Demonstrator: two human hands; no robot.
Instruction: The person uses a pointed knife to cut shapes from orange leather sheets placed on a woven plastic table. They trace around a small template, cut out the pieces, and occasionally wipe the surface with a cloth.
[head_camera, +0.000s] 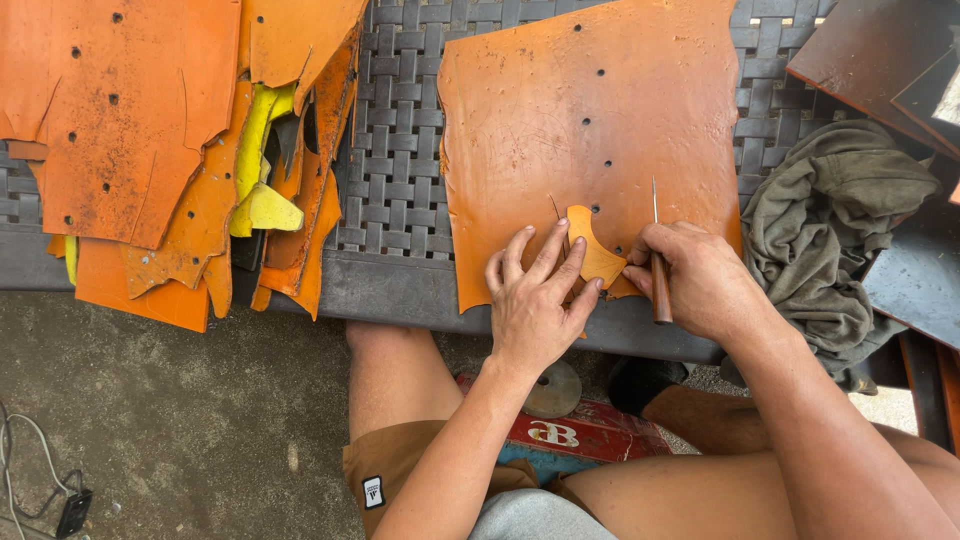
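A large orange leather sheet (590, 130) with several punched holes lies on a dark woven mat (395, 150). At its near edge rests a small curved orange pattern piece (592, 252). My left hand (535, 300) presses flat on that piece, fingers spread. My right hand (695, 280) grips a wooden-handled awl (660, 285), its thin metal point up against the sheet right of the pattern piece.
A pile of orange and yellow leather offcuts (190, 150) covers the left of the mat. A crumpled grey-green cloth (830, 230) lies at the right, next to dark boards (880, 60). Below are my knees, a red tin (580, 430) and concrete floor.
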